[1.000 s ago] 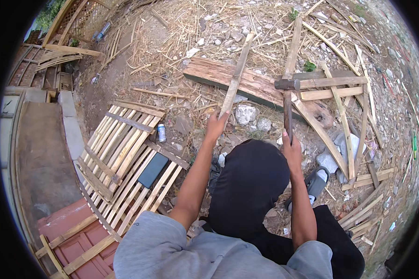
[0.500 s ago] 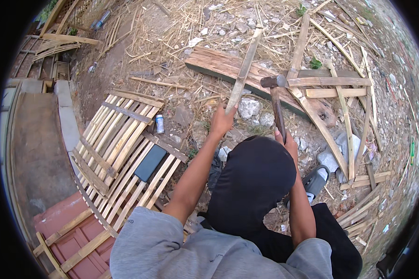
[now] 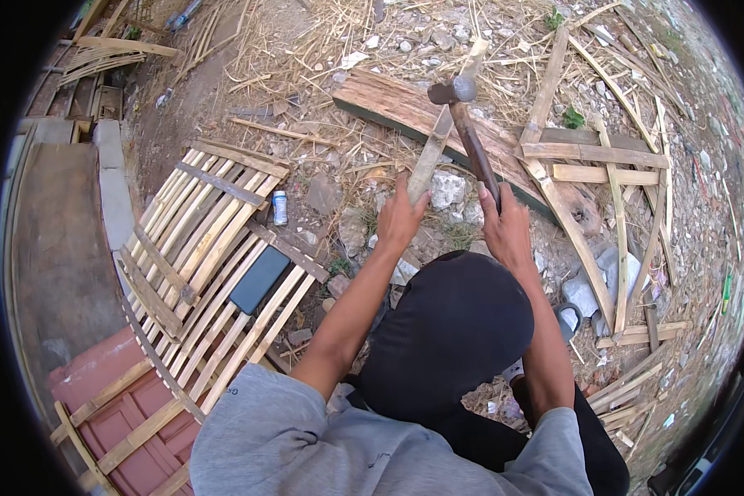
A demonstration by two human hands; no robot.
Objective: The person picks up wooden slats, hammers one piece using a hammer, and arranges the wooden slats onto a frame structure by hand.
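My left hand (image 3: 402,217) grips the near end of a flat wooden slat (image 3: 430,155), which lies aslant across a thick, weathered timber beam (image 3: 380,97) on the ground. In my right hand (image 3: 507,227) is a hammer (image 3: 476,147), held by its dark handle with the fingers wrapped round it. The hammer's metal head is over the slat, above the beam, hiding part of the slat; whether they touch I cannot tell.
Left of me lies a slatted wooden panel (image 3: 215,217) with a dark phone-like slab (image 3: 259,279) on it. A small white-and-blue container (image 3: 280,207) stands beside it. Crossed wooden strips (image 3: 583,240) lie at right. Pale stones (image 3: 448,189), straw and wood scraps litter the ground.
The hammer and my right hand have moved left and away from me, bringing the hammer's head from beside the slat to over it. My left hand still holds the slat.
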